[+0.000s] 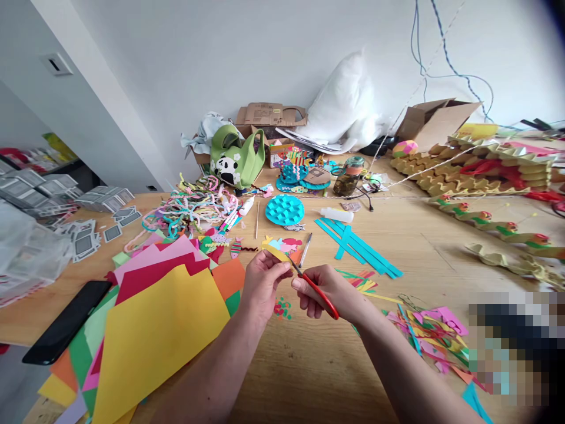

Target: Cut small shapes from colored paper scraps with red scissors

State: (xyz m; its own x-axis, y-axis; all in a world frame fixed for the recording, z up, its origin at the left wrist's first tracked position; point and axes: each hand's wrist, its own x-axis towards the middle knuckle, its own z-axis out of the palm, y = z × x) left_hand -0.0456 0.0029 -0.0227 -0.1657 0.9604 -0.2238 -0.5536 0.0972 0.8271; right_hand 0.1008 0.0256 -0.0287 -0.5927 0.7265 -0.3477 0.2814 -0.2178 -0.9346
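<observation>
Between the thumb and fingers of my left hand (265, 280) is a small piece of yellow paper (276, 253). My right hand (324, 288) grips red-handled scissors (321, 294), their blades meeting the paper's edge near my left fingertips. Just beyond lie paper fish cutouts (286, 244) in yellow, blue and pink, with a pen (305, 250) beside them. Small red and green paper dots (282, 308) are scattered on the table below my hands. The blade tips are partly hidden by the paper and fingers.
Coloured paper sheets (163, 330) and a black phone (66, 321) lie at left. Blue strips (357, 247) and paper scraps (432, 335) are on the right. Farther back are a blue-painted disc (285, 210), pipe cleaners (189, 209), a green bag (238, 156) and egg cartons (441, 171).
</observation>
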